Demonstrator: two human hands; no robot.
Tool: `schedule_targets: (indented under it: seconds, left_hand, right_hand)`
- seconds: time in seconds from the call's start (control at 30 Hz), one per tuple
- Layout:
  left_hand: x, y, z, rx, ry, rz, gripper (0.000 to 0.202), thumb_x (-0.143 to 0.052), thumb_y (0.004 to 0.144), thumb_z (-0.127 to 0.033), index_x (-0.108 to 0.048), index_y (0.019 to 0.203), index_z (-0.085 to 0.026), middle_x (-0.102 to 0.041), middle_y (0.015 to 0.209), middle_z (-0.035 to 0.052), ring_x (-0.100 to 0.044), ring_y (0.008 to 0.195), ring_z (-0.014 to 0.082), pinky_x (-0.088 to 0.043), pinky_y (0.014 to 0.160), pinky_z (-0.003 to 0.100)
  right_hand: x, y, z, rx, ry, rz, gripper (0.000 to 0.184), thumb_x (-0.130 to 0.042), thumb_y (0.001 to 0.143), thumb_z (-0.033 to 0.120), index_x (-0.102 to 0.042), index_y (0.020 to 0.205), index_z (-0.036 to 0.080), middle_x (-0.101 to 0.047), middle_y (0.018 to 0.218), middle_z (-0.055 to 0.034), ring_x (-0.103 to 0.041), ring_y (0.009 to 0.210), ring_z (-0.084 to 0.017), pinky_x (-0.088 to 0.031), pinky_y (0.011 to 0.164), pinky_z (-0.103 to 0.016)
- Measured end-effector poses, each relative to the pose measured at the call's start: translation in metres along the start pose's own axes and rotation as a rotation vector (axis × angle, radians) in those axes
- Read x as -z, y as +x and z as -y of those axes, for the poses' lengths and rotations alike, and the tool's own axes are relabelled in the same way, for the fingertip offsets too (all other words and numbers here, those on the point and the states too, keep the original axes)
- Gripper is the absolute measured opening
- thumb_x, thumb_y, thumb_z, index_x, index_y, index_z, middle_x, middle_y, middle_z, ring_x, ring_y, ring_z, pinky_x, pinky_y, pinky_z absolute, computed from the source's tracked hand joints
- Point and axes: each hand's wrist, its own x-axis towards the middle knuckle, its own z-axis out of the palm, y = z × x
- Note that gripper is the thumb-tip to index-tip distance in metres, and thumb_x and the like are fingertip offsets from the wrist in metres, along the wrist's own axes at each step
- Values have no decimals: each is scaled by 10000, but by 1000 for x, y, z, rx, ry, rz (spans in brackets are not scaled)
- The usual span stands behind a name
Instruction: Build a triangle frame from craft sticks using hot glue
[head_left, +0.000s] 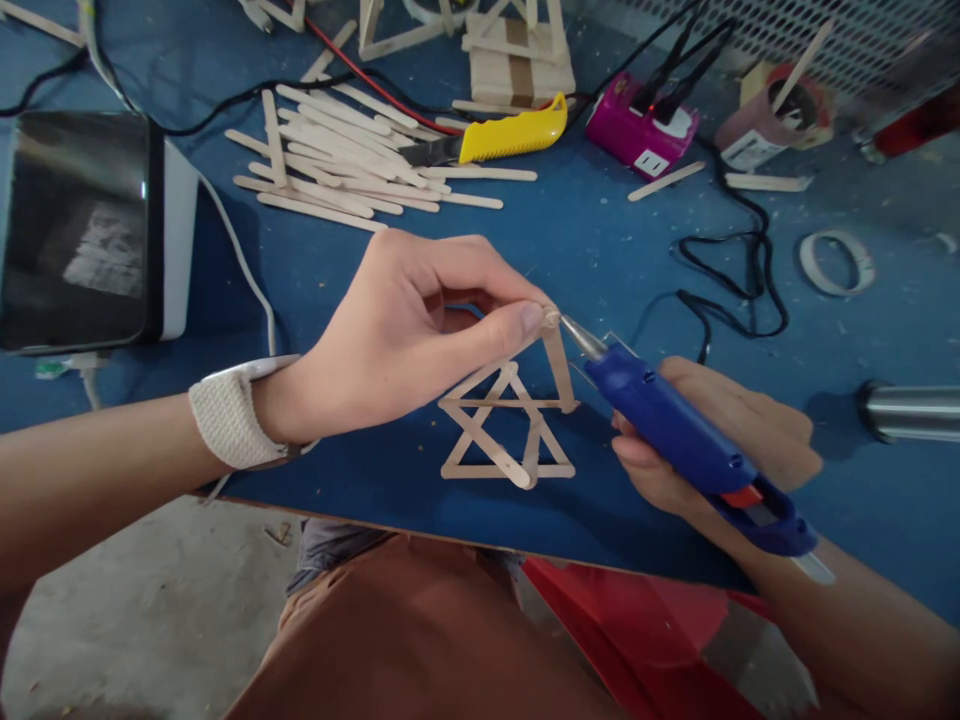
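Observation:
Between its thumb and fingertips, my left hand [435, 320] pinches the top corner of a popsicle-stick frame [491, 470]. The frame is built of pale sticks in triangles, with its lower part resting on the blue table and its upper corner raised. My right hand [705, 430] is wrapped round a blue hot glue gun [667, 430]. The metal nozzle meets the pinched corner right beside my left thumb tip. A clear glue stick [814, 569] pokes out of the gun's back end. My left fingers partly hide the joint.
Loose popsicle sticks [337, 150] lie heaped beyond my left hand, with a yellow utility knife [514, 132] on them. A purple power adapter [641, 125], a tape roll [836, 262] and a black cable [750, 270] are at right. A black-screened device [82, 230] stands at left.

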Motion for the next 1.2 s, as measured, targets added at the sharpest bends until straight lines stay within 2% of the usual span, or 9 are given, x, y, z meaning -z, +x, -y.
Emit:
schedule_targets:
  seconds: [0.2, 0.37, 0.53, 0.63, 0.8, 0.9, 0.97, 1.07, 1.2]
  left_hand:
    - [1, 1, -2, 47, 14, -9, 279, -1087, 973, -539, -979, 1056, -295, -922, 997, 60, -782, 795, 195, -638, 629, 306]
    - [3, 2, -1, 24, 33, 30, 232, -1073, 999, -501, -980, 1097, -312, -924, 997, 38, -774, 777, 176, -635, 628, 296]
    - [-2, -1, -6, 8, 40, -29, 35, -987, 1058, -257, -974, 1082, -278, -929, 999, 36, -808, 810, 157, -656, 667, 260]
    - [-1, -1, -8, 30, 50, -29, 124, -933, 1055, -148, -976, 1083, -262, -930, 1000, 33, -828, 838, 149, -679, 691, 241]
    - [3, 1, -5, 3, 26, 9, 103, -1040, 1020, -265, -973, 1097, -278, -937, 1005, 21, -823, 827, 159, -672, 670, 260]
    - [2, 0, -7, 40, 47, -8, 22, -961, 1079, -243, -966, 1078, -264, -931, 1001, 33, -819, 840, 158, -663, 688, 269]
    - [0, -1, -8, 61, 56, -14, 72, -916, 1096, -228, -966, 1071, -274, -931, 1008, 36, -816, 842, 165, -660, 693, 285]
    - [0, -1, -6, 64, 39, -33, 23, -985, 1046, -318, -968, 1051, -303, -928, 1004, 34, -789, 815, 185, -644, 672, 317]
    - [4, 0, -2, 56, 20, 28, 174, -1046, 1020, -446, -967, 1078, -302, -934, 1036, 29, -763, 834, 179, -625, 677, 309]
  right_hand:
    - [-2, 6, -4, 52, 25, -23, 284, -807, 1185, 322, -610, 984, 281, -665, 770, 42, -661, 625, -166, -513, 541, -335]
    - [-9, 8, -5, 122, 133, -109, 338, -870, 1114, 207, -577, 953, 255, -555, 746, 60, -501, 585, -117, -428, 513, -309]
    - [-12, 4, -4, 96, 146, -81, 348, -917, 1090, 199, -592, 973, 247, -536, 788, 65, -494, 595, -103, -406, 535, -328]
    - [-11, 3, -5, 100, 163, -86, 348, -935, 1067, 184, -604, 979, 245, -541, 795, 62, -495, 600, -109, -402, 534, -333]
    - [-9, 3, -5, 103, 193, -65, 312, -936, 1036, 109, -646, 1009, 219, -590, 831, 48, -539, 640, -108, -443, 574, -309]
    - [-9, 3, -5, 91, 188, -79, 298, -904, 1075, 158, -627, 994, 234, -588, 824, 44, -537, 628, -118, -442, 565, -312]
    - [-10, 2, -5, 82, 162, -92, 304, -887, 1097, 209, -611, 976, 250, -585, 806, 40, -519, 612, -133, -438, 549, -325]
    - [-10, 2, -6, 81, 128, -95, 321, -875, 1109, 251, -591, 958, 260, -580, 783, 41, -495, 598, -142, -427, 533, -335]
    - [-11, 4, -7, 107, 119, -111, 333, -869, 1100, 231, -584, 931, 264, -593, 764, 43, -518, 594, -145, -436, 532, -340]
